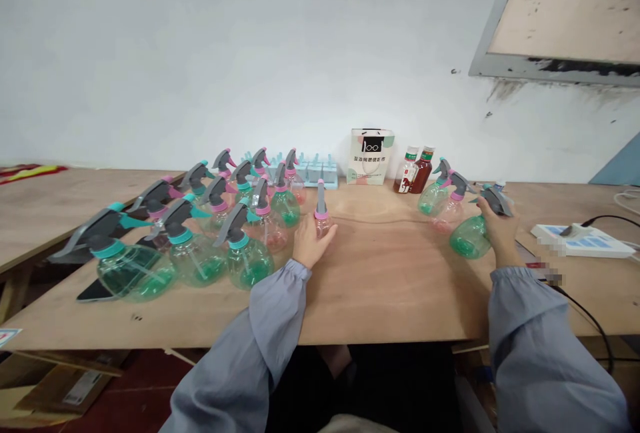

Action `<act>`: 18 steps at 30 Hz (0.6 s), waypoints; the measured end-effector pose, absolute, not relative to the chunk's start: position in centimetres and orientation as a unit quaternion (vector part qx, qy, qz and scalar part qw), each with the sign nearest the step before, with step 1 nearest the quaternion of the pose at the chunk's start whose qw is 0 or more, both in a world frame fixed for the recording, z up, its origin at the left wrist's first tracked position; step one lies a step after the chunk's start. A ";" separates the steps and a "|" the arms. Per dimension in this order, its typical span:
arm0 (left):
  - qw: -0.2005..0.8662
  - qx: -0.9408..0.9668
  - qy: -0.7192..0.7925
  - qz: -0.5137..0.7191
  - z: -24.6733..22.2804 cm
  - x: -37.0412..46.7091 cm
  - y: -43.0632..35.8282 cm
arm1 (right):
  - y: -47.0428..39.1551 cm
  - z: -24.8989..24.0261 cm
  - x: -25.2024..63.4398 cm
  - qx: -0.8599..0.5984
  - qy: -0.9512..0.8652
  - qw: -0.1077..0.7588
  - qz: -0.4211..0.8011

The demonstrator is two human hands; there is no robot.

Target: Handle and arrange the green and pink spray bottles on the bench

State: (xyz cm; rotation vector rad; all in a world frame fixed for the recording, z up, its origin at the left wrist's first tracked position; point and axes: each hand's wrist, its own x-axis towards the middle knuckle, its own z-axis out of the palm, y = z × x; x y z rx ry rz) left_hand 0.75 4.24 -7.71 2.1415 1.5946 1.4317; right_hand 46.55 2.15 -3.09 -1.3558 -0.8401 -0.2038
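- Spray bottle, pink: stands at the middle of the desk, toward the far edge; long axis upright, grey head seen nearly edge-on.
- Left hand: the nearer of the two to this bottle, which lies just ahead of the wrist, between thumb and fingers; these are wrapped about its body from the near side, the far fingertips hidden.
- Spray bottle, green: on the right part of the desk, its long axis tilted, head leaning right; whether its base touches the wood cannot be told.
- Right hand: comes from the right, fingers closed round this bottle's neck and head.
- Second green bottle and second pink bottle: just beyond the right-hand bottle, toward the far edge.
- Cluster of spray bottles, green and pink: fills the left part of the desk, heads at differing angles.
- Dark flat slab: near the left edge, partly behind the foremost bottle.
- Light-blue rack, paper bag, two dark-liquid bottles: along the far edge.
- White power strip: right of the right hand.
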 end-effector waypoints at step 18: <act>0.162 0.756 0.393 0.498 -9.5 1.7 4.3 | -3.4 -6.7 40.7 -0.458 -0.392 0.733 -0.314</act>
